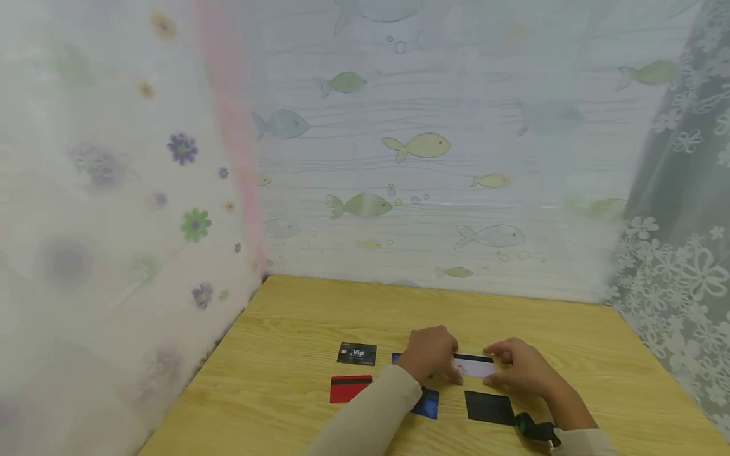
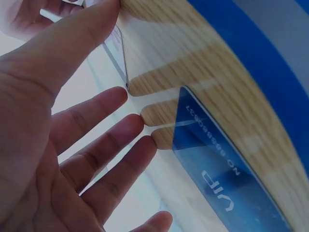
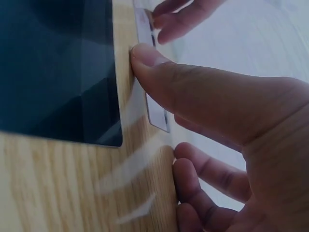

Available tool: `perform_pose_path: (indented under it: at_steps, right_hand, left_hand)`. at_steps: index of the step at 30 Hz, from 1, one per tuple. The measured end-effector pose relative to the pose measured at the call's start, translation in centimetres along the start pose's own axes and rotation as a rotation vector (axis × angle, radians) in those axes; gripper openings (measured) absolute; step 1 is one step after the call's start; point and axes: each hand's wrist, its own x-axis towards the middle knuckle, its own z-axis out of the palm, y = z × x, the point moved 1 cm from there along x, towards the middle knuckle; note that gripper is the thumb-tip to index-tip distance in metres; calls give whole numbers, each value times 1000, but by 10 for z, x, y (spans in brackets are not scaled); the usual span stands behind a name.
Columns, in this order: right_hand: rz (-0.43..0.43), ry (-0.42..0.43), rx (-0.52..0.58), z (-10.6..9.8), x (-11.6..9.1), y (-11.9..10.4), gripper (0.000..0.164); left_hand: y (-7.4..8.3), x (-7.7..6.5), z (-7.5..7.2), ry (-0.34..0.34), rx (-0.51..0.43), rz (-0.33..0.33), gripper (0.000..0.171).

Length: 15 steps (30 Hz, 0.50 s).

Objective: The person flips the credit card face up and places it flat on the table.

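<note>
Nearest the person, a black card [image 1: 489, 408] lies on the table [image 1: 319, 310] just short of the right hand [image 1: 527, 367] and its thumb; a plain blue card [image 1: 429, 406] lies nearer than the thumb of the left hand [image 1: 429, 356], and a red card [image 1: 345, 389] well left of it. Beyond these, the white card [image 1: 474, 367] sits between the two hands' fingers, which bracket its ends, loose and spread, not clenched; whether the tips press its edges I cannot tell. The step seems to be squaring this card in place; next probably calls for lifting both hands clear without nudging it. The left wrist view shows lettering on a VIP card [image 2: 212, 164] that the left hand seems mostly to hide in the head view; the right wrist view shows the right thumb crossing the white card's near edge.
</note>
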Motion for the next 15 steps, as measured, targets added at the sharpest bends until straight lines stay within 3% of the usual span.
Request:
perform_pose_path:
  at_steps: [7, 15]
  right_hand:
    - [45, 9, -20, 2, 0, 2, 55]
    - [16, 18, -3, 4, 3, 2, 47]
  left_hand:
    - [7, 0, -1, -2, -17, -6, 43]
    - [6, 0, -3, 8, -8, -27, 42]
